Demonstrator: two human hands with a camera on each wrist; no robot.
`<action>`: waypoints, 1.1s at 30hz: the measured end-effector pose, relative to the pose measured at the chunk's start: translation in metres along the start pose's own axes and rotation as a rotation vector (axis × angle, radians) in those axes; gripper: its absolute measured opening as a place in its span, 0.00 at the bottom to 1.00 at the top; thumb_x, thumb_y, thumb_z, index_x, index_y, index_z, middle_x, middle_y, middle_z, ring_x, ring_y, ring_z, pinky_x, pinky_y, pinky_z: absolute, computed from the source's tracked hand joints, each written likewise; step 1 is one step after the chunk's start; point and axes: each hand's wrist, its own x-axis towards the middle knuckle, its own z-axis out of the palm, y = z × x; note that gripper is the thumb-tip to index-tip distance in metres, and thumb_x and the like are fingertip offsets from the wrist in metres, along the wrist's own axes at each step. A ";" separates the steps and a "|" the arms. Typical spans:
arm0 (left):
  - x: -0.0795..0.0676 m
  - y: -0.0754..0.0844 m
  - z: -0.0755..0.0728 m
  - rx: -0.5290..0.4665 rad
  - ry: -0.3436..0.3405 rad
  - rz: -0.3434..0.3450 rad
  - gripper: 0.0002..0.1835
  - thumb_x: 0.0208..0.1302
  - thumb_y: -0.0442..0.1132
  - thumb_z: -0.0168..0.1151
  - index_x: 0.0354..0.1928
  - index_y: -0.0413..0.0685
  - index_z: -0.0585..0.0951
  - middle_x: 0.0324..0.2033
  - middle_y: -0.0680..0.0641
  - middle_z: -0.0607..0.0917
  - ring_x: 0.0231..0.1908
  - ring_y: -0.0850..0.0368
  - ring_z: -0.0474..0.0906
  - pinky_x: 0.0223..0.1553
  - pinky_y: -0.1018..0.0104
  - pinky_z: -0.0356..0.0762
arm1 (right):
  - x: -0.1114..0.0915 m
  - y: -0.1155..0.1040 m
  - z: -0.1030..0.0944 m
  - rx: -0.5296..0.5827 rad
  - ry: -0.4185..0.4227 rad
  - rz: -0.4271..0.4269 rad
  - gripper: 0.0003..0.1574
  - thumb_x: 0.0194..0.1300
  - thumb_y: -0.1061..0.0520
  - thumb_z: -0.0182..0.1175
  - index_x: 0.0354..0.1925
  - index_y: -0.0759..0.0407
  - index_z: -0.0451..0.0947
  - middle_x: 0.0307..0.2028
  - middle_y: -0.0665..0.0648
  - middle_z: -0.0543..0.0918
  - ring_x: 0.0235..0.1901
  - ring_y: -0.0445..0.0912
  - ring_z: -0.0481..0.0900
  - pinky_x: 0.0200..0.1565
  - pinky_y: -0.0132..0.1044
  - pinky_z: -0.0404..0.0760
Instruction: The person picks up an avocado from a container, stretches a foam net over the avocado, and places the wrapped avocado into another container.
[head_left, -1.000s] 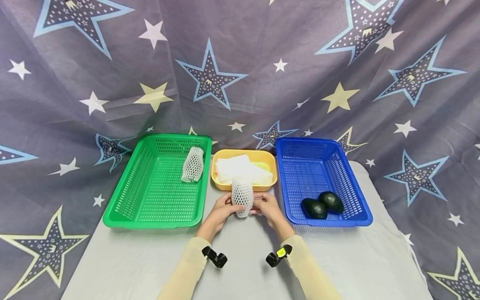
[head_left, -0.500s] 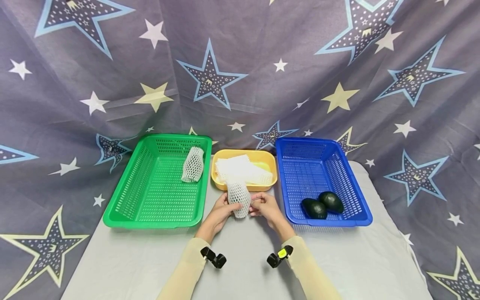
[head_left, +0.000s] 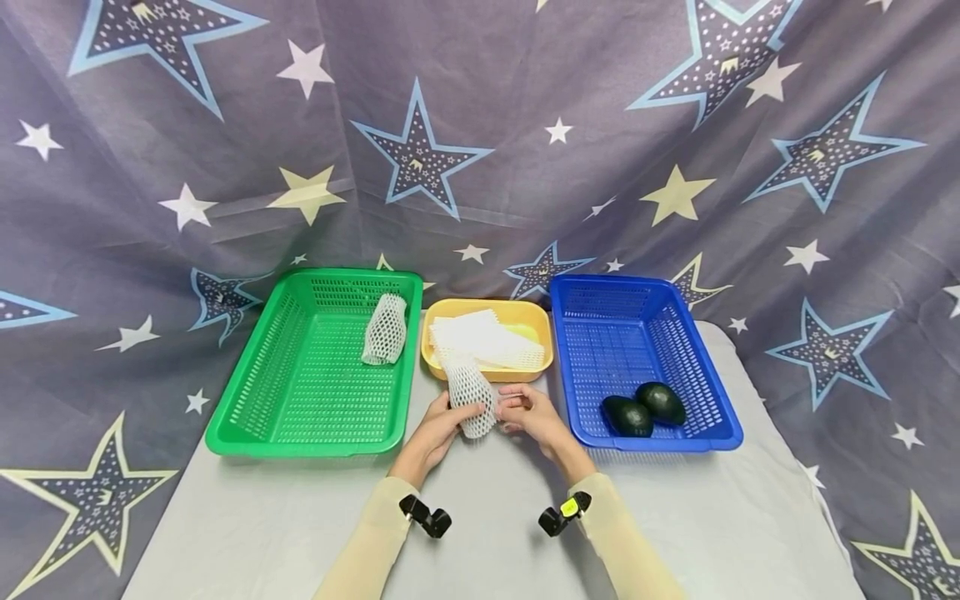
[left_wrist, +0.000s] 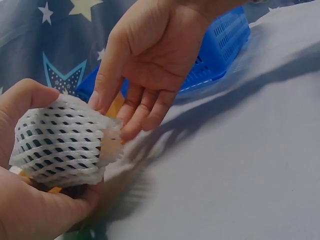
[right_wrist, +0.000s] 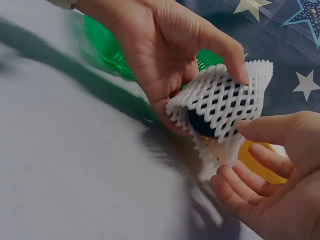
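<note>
My left hand grips a white foam net sleeve, thumb on the near side and fingers behind it. Through the sleeve's open end in the right wrist view shows a dark avocado; the mesh covers the rest of it. The sleeve's far end tilts left, over the rim of the yellow basket. Right beside the sleeve is my right hand. Its fingers are loosely bent and spread, and its thumb is at the mesh; whether it touches, I cannot tell.
Several flat white foam sleeves lie in the yellow basket. On the left, a green basket holds a net-wrapped item. On the right, a blue basket holds two bare avocados. A starry curtain hangs behind the table.
The sleeve's far end has swung left in my left hand. My right hand, beside the sleeve a second ago, has drawn slightly away with its fingers loosened.
</note>
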 end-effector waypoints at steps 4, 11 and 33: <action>0.000 0.002 0.000 -0.018 -0.004 0.032 0.39 0.63 0.32 0.64 0.74 0.38 0.59 0.69 0.34 0.70 0.66 0.45 0.71 0.73 0.49 0.66 | -0.002 0.001 -0.001 0.015 -0.043 -0.016 0.30 0.65 0.67 0.64 0.64 0.72 0.71 0.47 0.65 0.84 0.37 0.41 0.84 0.50 0.51 0.87; -0.002 0.005 0.000 -0.031 0.026 0.012 0.39 0.63 0.34 0.65 0.74 0.39 0.58 0.67 0.33 0.72 0.63 0.47 0.74 0.71 0.51 0.69 | -0.006 0.001 -0.004 0.044 -0.101 -0.035 0.31 0.66 0.66 0.65 0.64 0.74 0.69 0.42 0.59 0.87 0.38 0.43 0.85 0.49 0.50 0.87; -0.009 0.022 0.004 -0.040 0.006 0.093 0.37 0.64 0.33 0.66 0.73 0.43 0.62 0.65 0.38 0.72 0.61 0.50 0.73 0.65 0.59 0.73 | -0.011 -0.013 0.002 0.126 -0.008 -0.085 0.32 0.62 0.71 0.64 0.63 0.72 0.70 0.46 0.61 0.84 0.41 0.40 0.84 0.50 0.36 0.86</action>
